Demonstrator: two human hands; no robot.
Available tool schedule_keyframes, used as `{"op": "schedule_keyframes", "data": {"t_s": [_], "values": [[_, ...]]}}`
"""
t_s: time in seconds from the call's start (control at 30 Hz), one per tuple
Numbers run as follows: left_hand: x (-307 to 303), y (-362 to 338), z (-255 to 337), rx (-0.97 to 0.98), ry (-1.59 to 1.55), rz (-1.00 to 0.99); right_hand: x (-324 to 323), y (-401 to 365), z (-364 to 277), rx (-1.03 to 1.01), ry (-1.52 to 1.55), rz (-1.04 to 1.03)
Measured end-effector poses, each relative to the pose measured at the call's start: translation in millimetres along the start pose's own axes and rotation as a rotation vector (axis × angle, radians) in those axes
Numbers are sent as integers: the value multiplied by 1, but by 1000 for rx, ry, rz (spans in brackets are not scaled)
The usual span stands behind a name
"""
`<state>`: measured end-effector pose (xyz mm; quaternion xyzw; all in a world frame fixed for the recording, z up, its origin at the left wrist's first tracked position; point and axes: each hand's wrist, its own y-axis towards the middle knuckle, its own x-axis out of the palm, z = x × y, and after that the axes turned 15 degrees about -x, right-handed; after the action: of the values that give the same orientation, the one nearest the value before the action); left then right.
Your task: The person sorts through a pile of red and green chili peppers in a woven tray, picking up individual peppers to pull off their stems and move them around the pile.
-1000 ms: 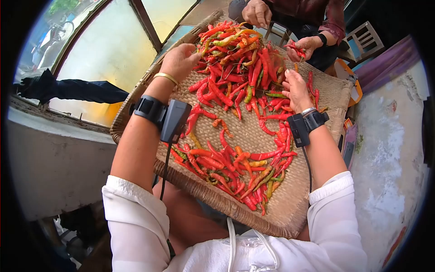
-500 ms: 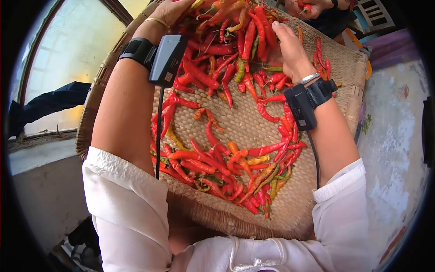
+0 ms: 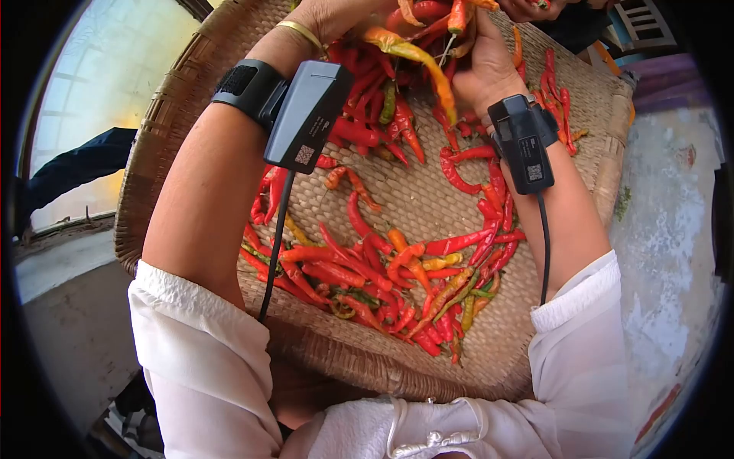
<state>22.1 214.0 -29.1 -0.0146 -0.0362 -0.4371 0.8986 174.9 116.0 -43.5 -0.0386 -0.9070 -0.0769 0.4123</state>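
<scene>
A heap of red chili peppers (image 3: 417, 19) is scooped up between my two hands at the top of the head view, with an orange-yellow one hanging in front. My left hand (image 3: 336, 17) curves round the heap from the left, its fingers mostly hidden. On the right, my right hand (image 3: 489, 69) cups the same heap, fingers behind the peppers. Under them more chili peppers (image 3: 367, 126) lie on the woven basket tray (image 3: 512, 344). A nearer pile of red, orange and green chili peppers (image 3: 397, 283) lies toward my body.
Another person's hand (image 3: 535, 8) shows at the top right, with a bit of red pepper. A window (image 3: 107, 84) and a dark cloth (image 3: 76, 168) are on the left. Beyond the tray's right edge stand a chair (image 3: 642, 27) and a worn pale surface (image 3: 665, 229).
My hands have closed in on the far heap and lifted a bunch of chili peppers toward the camera. My right hand now curls round them. The nearer pile looks the same.
</scene>
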Motion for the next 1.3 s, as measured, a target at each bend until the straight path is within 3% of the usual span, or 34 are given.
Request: {"op": "schedule_keyframes", "data": {"t_s": [0.1,0.13,0.23,0.3,0.37,0.43,0.47,0.5,0.53,0.57,0.63,0.7,0.83,0.9,1.0,1.03,1.07,1.1,1.13,1.17,1.2,1.23,1.3], "values": [[18,-5,13,6,-101,-41,3,-5,-5,-31,25,25],[26,-7,14,27,-267,-103,4,-8,-9,-47,-12,-19],[36,-19,33,-48,-154,6,13,-17,-17,-116,-155,-41],[45,-28,45,-41,-144,21,21,-24,-25,-57,37,-79],[52,-38,52,27,-160,20,32,-37,-32,-78,-7,-104],[66,-58,67,-23,-290,-5,37,-57,-33,-214,-167,-58],[76,-70,75,-25,-295,13,44,-66,-35,-108,-11,-43],[83,-78,82,-23,-297,32,49,-78,-39,-136,-72,-94],[80,-90,73,-132,-106,194,59,-93,-41,-134,-37,-78],[84,-95,65,-22,-77,202,68,-109,-43,-130,-4,-65],[92,-112,65,-46,-90,272,82,-132,-46,-139,-37,-58],[101,-131,65,-53,-176,171,84,-158,-44,-103,-22,70],[116,-170,62,-238,-164,275,88,-198,-41,-40,-90,249],[119,-183,57,-194,-147,324,81,-215,-34,-21,-72,329],[110,-195,50,-245,-193,348,77,-239,-27,-18,-288,350],[99,-194,35,-226,-183,349,74,-247,-28,46,-492,327],[86,-193,18,-242,-172,448,71,-255,-31,111,-696,304],[79,-196,14,-260,-163,548,68,-265,-35,100,-697,291],[79,-203,23,-244,-158,553,65,-273,-41,-9,-1171,48],[81,-212,30,-331,389,718,62,-279,-45,-129,-1633,-214],[86,-220,34,-414,944,857,74,-285,-55,15,-1705,-267],[94,-226,35,-410,944,866,73,-289,-57,7,-1706,-274],[116,-235,35,-153,1033,919,67,-300,-58,70,-1798,-484]]}}
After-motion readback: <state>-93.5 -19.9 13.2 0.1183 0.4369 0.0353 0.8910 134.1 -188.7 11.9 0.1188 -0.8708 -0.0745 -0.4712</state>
